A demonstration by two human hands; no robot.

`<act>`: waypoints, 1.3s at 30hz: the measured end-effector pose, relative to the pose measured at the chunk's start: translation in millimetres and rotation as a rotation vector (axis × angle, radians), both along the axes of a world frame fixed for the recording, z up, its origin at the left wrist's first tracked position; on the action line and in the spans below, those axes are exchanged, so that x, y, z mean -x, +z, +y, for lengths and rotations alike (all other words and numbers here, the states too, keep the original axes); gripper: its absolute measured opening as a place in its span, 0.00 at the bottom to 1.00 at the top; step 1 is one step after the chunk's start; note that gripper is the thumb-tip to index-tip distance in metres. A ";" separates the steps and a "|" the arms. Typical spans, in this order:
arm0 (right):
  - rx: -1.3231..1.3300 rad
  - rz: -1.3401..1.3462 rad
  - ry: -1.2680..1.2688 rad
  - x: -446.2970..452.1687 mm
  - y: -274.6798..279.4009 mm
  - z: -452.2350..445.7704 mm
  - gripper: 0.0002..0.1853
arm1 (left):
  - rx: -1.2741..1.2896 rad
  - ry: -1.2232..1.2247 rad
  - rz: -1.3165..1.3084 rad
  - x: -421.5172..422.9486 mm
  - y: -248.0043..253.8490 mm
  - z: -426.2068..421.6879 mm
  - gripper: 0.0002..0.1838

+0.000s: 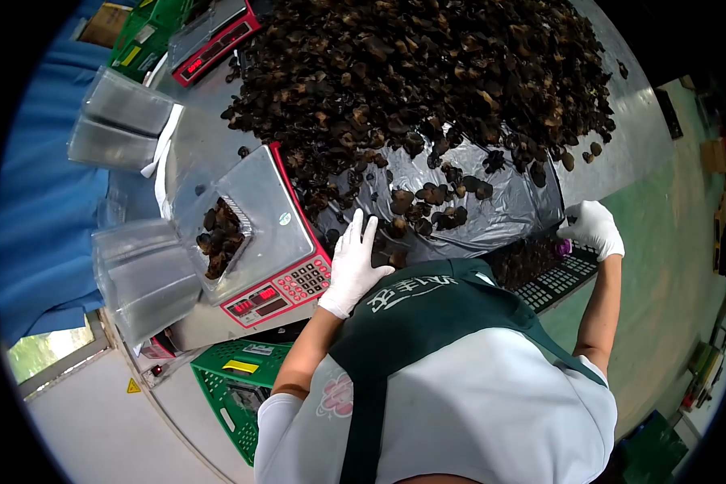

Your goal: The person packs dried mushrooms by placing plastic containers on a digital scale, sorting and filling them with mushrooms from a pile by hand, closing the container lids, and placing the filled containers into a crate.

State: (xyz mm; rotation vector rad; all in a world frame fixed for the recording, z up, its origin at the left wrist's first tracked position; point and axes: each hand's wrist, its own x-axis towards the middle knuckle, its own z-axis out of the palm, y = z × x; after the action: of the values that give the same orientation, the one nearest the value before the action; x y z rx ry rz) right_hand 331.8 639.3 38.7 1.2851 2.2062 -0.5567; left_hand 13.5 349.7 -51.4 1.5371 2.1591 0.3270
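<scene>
My left hand (353,268), in a white glove, has its fingers stretched out at the table's near edge. It is beside the keypad of a red-framed scale (254,194), close to the nearest dark wood ear mushrooms (427,73). On the scale sits a clear plastic tray (245,230) with some mushrooms (220,238) in it. My right hand, also gloved (595,229), is closed at the rim of a black crate (569,278). A small purple thing (564,248) shows beside its fingers; what the hand grips is not clear.
Stacks of clear trays (147,278) stand left of the scale. A second red scale (214,48) is farther back. Grey plastic sheeting (492,218) lies beneath scattered mushrooms. A green crate (226,407) is below the table at left, and green floor (645,242) extends to the right.
</scene>
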 end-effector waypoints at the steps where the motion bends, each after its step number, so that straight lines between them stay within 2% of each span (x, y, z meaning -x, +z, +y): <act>1: -0.144 -0.049 0.046 -6.8 -8.2 -2.3 0.24 | 0.009 0.012 0.008 -1.1 0.0 1.7 0.54; 3: -0.160 0.136 0.001 0.6 -26.7 -8.2 0.32 | 0.047 -0.020 0.048 -4.4 -1.1 9.1 0.57; 5: -0.132 0.208 -0.006 34.1 -45.0 -20.4 0.46 | 0.139 -0.053 0.045 -7.0 1.9 20.0 0.59; 6: -0.261 0.477 0.143 35.1 -82.9 -26.4 0.51 | 0.089 -0.069 0.050 -6.2 -1.6 22.2 0.60; 8: -0.105 0.236 0.106 75.0 -94.6 -46.8 0.60 | 0.064 -0.044 0.015 -6.2 -7.1 31.9 0.61; 13: -0.128 0.496 0.034 115.9 -120.6 -79.3 0.61 | -0.085 -0.039 -0.048 -10.1 -22.5 63.7 0.63; 17: -0.109 0.504 0.106 132.5 -129.5 -83.8 0.63 | -0.087 -0.121 0.000 -18.8 -26.3 94.7 0.65; 18: -0.134 0.595 0.093 134.1 -125.9 -83.0 0.57 | -0.054 -0.133 -0.011 -20.9 -23.2 102.4 0.65; 19: -0.139 0.594 0.091 135.8 -130.9 -80.5 0.57 | 0.019 -0.133 -0.038 -22.7 -14.3 110.8 0.65; 21: 0.077 0.953 -0.045 140.5 -144.4 -73.8 0.44 | -0.131 -0.174 -0.141 -22.3 -32.5 121.8 0.63; 22: 0.120 0.986 -0.164 145.6 -130.9 -77.8 0.36 | -0.203 -0.145 -0.240 -21.6 -39.2 123.2 0.59; 23: 0.117 0.987 -0.159 147.9 -132.6 -77.7 0.36 | -0.208 -0.143 -0.239 -19.6 -45.7 123.3 0.59; 26: 0.152 1.033 -0.138 153.4 -147.2 -77.2 0.35 | -0.381 -0.112 -0.525 -15.5 -51.5 119.9 0.53; 27: 0.154 1.034 -0.133 156.2 -142.8 -76.8 0.35 | -0.382 -0.108 -0.522 -12.9 -49.2 117.2 0.53; 30: 0.271 0.983 -0.087 163.7 -115.7 -77.7 0.34 | -0.393 0.071 -0.823 -0.4 -36.6 107.4 0.52; 31: 0.275 0.982 -0.082 169.1 -115.2 -79.4 0.34 | -0.357 0.207 -1.063 2.9 -31.7 106.5 0.52; 33: 0.071 0.962 0.162 179.7 -113.7 -81.6 0.29 | -0.344 0.299 -1.249 8.9 -17.3 104.6 0.51; 34: -0.009 0.883 0.220 186.9 -105.2 -87.7 0.26 | -0.427 0.272 -1.135 9.3 -18.7 104.0 0.45; 35: -0.136 0.817 0.320 189.0 -117.3 -92.8 0.23 | -0.430 0.272 -1.136 9.8 -25.3 104.2 0.45; 37: -0.325 0.723 0.427 198.1 -119.0 -104.6 0.20 | -0.482 0.290 -1.120 10.3 -32.7 107.1 0.36; 38: -0.402 0.745 0.456 199.0 -117.8 -107.3 0.20 | -0.498 0.364 -1.112 10.3 -36.0 105.6 0.28; 39: -0.401 0.746 0.460 198.7 -107.6 -106.7 0.20 | -0.535 0.397 -1.159 15.4 -44.7 103.9 0.25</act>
State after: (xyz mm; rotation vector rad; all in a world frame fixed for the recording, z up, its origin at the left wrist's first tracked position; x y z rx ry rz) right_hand 133.1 532.6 -68.9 0.7323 3.2422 -0.4647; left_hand -1.9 453.6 -96.1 0.7152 1.4003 1.5670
